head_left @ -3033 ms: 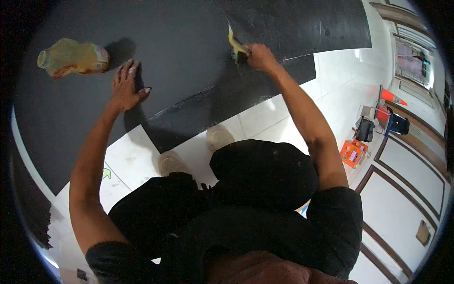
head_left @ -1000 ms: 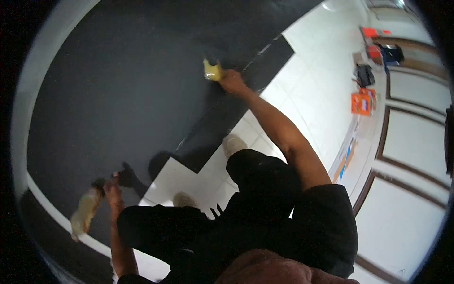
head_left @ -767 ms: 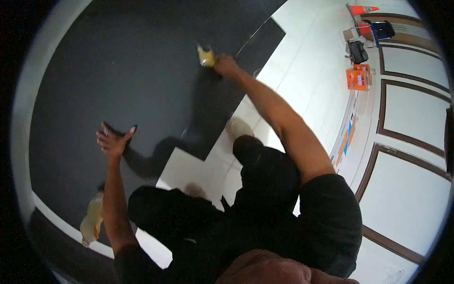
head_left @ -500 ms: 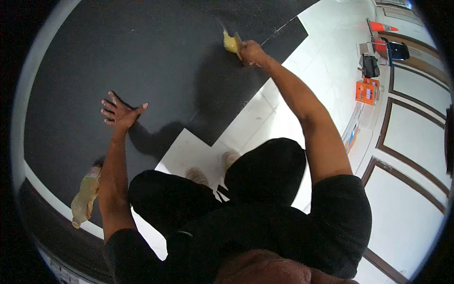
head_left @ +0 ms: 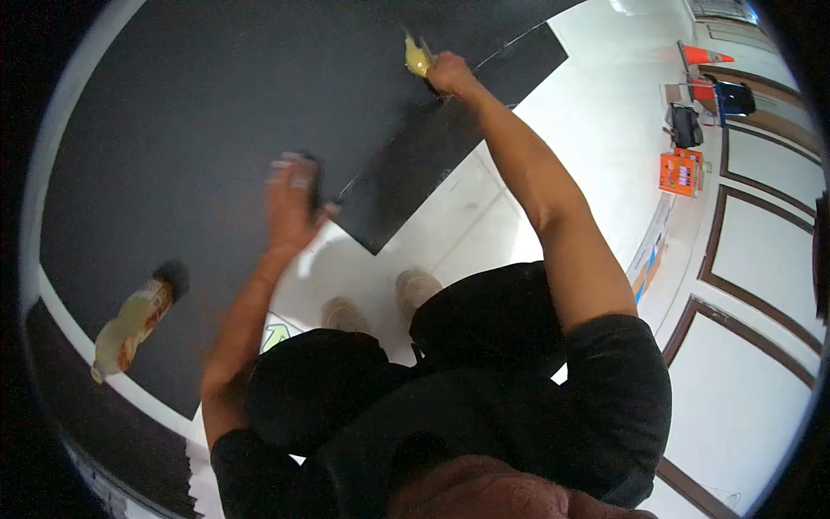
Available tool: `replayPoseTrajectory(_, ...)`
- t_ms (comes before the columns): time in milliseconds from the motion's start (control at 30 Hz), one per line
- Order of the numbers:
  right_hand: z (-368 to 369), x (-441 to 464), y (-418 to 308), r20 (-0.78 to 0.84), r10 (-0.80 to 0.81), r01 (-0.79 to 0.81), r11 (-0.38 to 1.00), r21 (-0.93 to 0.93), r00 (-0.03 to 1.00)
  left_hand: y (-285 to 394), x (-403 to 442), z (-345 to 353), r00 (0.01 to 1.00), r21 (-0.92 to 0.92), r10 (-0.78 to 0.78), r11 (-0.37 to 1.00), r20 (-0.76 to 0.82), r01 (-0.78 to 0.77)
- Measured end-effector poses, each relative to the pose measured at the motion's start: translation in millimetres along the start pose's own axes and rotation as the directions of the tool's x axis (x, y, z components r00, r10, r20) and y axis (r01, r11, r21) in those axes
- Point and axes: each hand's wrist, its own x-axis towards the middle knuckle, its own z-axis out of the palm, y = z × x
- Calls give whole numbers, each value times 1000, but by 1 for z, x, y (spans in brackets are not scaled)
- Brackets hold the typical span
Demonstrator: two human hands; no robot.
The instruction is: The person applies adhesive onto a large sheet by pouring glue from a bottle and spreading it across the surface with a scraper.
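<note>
My right hand [head_left: 450, 74] is closed around a small yellow object [head_left: 418, 57] with a narrow tip, whose exact kind I cannot make out. It is held at the dark floor covering [head_left: 216, 104], close to a pale seam line. Nearer my feet, my left hand [head_left: 292, 199] is over the covering beside its stepped edge. It is smeared by motion, but the fingers look stretched out and the thumb apart, with nothing in them. A clear plastic bottle [head_left: 130, 329] with a label and yellowish contents lies at the left, apart from my left hand.
White floor tiles [head_left: 450, 216] adjoin the stepped edge, with my shoes [head_left: 417, 292] on them. A pale strip [head_left: 112, 376] borders the covering at lower left. Along the right wall are an orange box [head_left: 678, 174], a black bag [head_left: 686, 126] and a traffic cone [head_left: 707, 56].
My left hand has swung right, toward the stepped edge. My right hand has moved slightly farther away with the yellow object. The bottle appears lower and farther left in view.
</note>
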Motion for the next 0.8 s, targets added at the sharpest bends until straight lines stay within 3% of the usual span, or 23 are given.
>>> replayPoseTrajectory(33, 0, -2, -2, -29, 7, -7, 1000, -7, 1000, 37, -17, 18, 988, -29, 152, 988, 33, -151)
replayPoseTrajectory(67, 0, -2, -1, -64, 15, -16, 1000, -15, 998, 64, -20, 36, 959, -107, 221, 973, 174, -205)
replayPoseTrajectory(100, 6, 6, 9, -68, 2, 1, 999, 35, 998, 85, -29, 59, 909, -45, 313, 949, 276, -313)
replayPoseTrajectory(133, 5, 6, 12, -75, 4, -1, 999, 44, 997, 82, -39, 98, 865, -9, 419, 901, 277, -434)
replayPoseTrajectory(233, -2, 13, 19, -76, -24, 29, 997, 72, 997, 89, -46, 126, 875, -40, 433, 899, 216, -435)
replayPoseTrajectory(300, 6, 29, 29, -115, -197, 185, 977, -107, 974, 97, -51, 108, 869, 99, 296, 927, 396, -362)
replayPoseTrajectory(333, 2, 24, 29, -127, -181, 168, 980, -105, 975, 101, -55, 106, 861, 98, 313, 920, 401, -379)
replayPoseTrajectory(400, -15, 9, 21, -111, -93, 100, 993, 62, 989, 103, -65, 103, 878, 140, 206, 947, 432, -291)
replayPoseTrajectory(500, -31, 4, 18, -120, -7, 18, 996, 92, 993, 99, -80, 105, 894, 162, 218, 940, 391, -301)
replayPoseTrajectory(567, -30, 11, 24, -116, -46, 59, 992, 110, 992, 102, -94, 99, 903, 167, 185, 949, 388, -266)
replayPoseTrajectory(633, -32, 19, 24, -114, -100, 113, 986, 121, 988, 103, -106, 90, 872, 207, 83, 957, 482, -205)
replayPoseTrajectory(800, -36, 20, 23, -119, -82, 105, 973, 204, 990, 91, -139, 86, 866, 223, 13, 964, 500, -143)
